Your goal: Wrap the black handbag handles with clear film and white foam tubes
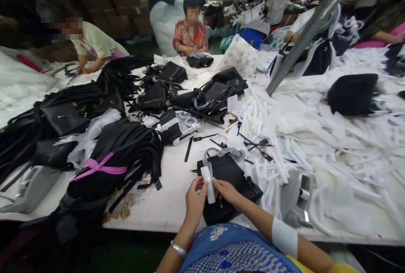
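A black handbag [228, 176] lies on the white table right in front of me. Over it, my left hand [196, 195] and my right hand [225, 190] pinch a narrow white strip [208, 184] from either side, fingers closed on its edges. Whether the strip is paper or foam I cannot tell. Clear plastic-wrapped handles [232, 153] curve at the bag's far edge. Small black straps with buckles [261, 150] are scattered just beyond the bag.
A bundle of black straps [126, 146] with a pink tie [99, 166] stands at the left. More black bags [155, 95] cover the middle. White strips [322, 138] heap up on the right, near a grey metal pole [313, 28] and a tape dispenser [297, 199]. Co-workers [191, 32] sit across.
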